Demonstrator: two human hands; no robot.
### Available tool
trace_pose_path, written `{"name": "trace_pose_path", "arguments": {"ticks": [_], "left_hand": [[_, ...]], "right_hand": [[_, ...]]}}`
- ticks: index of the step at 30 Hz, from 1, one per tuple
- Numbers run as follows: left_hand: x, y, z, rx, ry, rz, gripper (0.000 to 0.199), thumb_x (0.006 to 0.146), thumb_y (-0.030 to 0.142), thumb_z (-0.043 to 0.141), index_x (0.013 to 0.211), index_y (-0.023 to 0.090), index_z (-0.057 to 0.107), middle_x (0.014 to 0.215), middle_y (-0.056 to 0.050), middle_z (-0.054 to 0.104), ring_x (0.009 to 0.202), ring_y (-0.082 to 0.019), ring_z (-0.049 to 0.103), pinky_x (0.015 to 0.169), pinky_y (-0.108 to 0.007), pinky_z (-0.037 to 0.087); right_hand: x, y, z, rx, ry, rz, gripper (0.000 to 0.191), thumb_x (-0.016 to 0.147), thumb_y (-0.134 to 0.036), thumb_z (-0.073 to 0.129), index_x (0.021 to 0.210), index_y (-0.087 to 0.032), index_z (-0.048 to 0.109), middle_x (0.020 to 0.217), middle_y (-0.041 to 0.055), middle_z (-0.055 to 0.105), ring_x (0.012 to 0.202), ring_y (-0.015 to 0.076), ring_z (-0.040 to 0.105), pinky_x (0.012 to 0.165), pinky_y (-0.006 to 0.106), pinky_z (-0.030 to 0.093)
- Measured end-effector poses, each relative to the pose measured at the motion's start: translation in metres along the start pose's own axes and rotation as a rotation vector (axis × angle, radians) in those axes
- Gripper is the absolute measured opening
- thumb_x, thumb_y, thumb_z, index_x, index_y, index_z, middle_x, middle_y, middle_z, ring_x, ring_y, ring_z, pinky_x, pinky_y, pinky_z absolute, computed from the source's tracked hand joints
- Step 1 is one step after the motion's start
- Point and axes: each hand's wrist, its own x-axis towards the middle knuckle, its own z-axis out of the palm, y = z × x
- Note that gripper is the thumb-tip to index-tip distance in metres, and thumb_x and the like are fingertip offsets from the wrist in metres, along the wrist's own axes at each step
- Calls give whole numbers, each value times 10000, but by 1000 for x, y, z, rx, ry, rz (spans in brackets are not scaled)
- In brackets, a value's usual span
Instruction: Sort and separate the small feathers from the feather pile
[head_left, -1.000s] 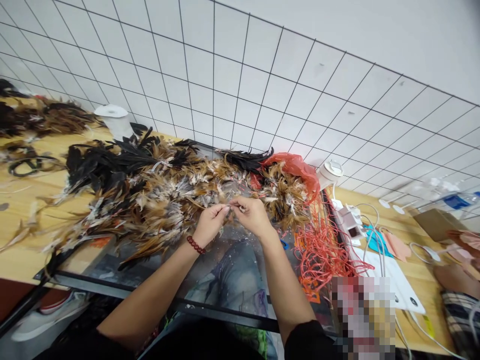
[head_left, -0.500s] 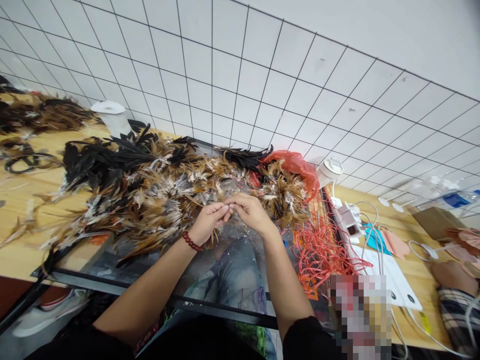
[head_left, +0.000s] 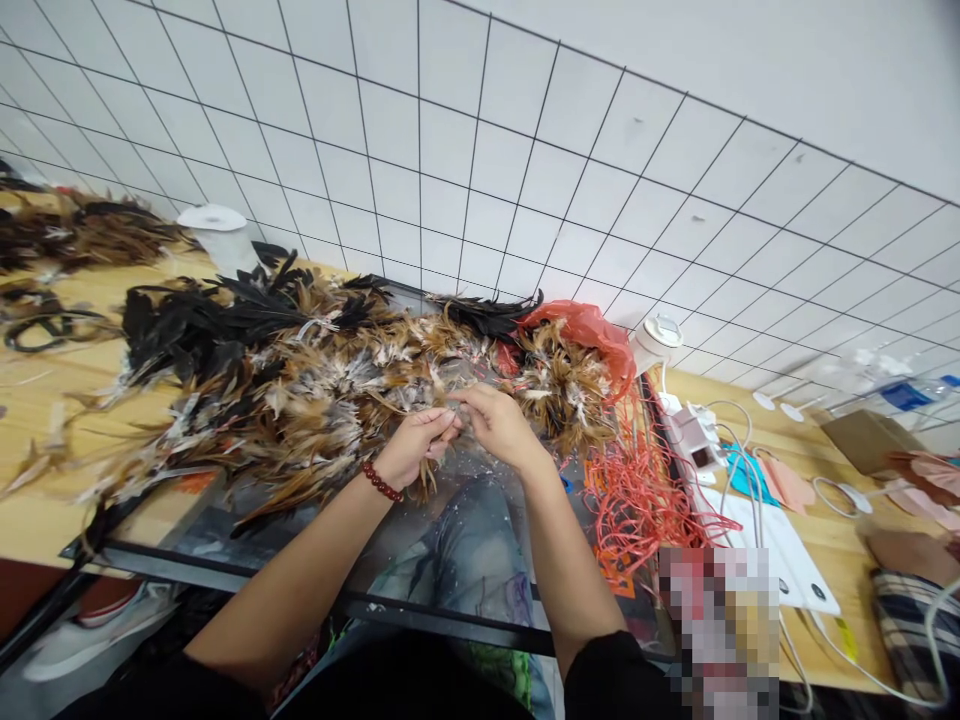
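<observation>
My left hand (head_left: 418,445), below a red beaded bracelet (head_left: 381,482), is closed in a pinch over the front of the feather pile. Close against it, my right hand (head_left: 496,422) has its thumb and forefinger pinched too. Whatever lies between the fingertips is too small to make out. Brown and white feathers (head_left: 322,395) in tied bunches spread just beyond and left of my hands. Long black feathers (head_left: 187,325) lie at the pile's left and back. Right of my right hand sits another brown feather bunch (head_left: 574,385), in front of a red plastic bag (head_left: 589,335).
Tangled red cords (head_left: 637,490) lie on the right of the clear-topped tray. Behind are a white spool (head_left: 221,240) and a lidded white cup (head_left: 656,340). White chargers (head_left: 701,440) and cables stand at right, near another person's plaid sleeve (head_left: 915,620). A wire grid (head_left: 465,150) backs the table.
The fingers have shifted slightly, with the right fingertips a little apart from the left thumb now. The camera view has moved a touch; the feathers lie as before.
</observation>
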Motion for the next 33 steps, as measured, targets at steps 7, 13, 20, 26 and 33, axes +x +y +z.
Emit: {"name": "trace_pose_path", "arguments": {"ticks": [7,13,20,26,33], "left_hand": [[-4,0,1,-84,-100,-29,266,702,358,721,728,111,626,541,42,413,411,-13,245,398,-173,146],[-8,2,5,-50,-193,-11,272,730,383,682,789,119,654,616,-4,507,431,-33,308,410,-204,160],[-5,0,5,178,-88,55,331,752,465,633,730,135,615,616,0,514,460,-58,326,434,-205,196],[-3,2,4,535,35,437,295,793,402,581,606,178,616,722,-51,580,767,-183,517,740,-288,412],[-7,13,1,310,285,594,286,807,413,572,635,187,607,754,-72,629,910,-222,574,873,-333,414]], "right_hand": [[-1,-1,-10,247,-57,-61,181,868,-145,519,906,-190,689,849,25,652,816,127,590,791,248,445],[-2,-2,-18,252,-51,-47,137,849,-148,543,758,-162,646,705,-1,600,709,116,558,724,229,431],[-1,3,-9,101,-17,-58,144,842,-101,506,805,-163,631,761,18,603,756,125,550,731,223,411],[-1,5,-13,134,44,-15,130,833,-166,537,766,-170,649,753,19,633,741,128,570,732,235,428],[53,33,31,-42,155,367,114,781,-231,588,800,-219,699,832,26,718,790,159,633,760,266,455]]}}
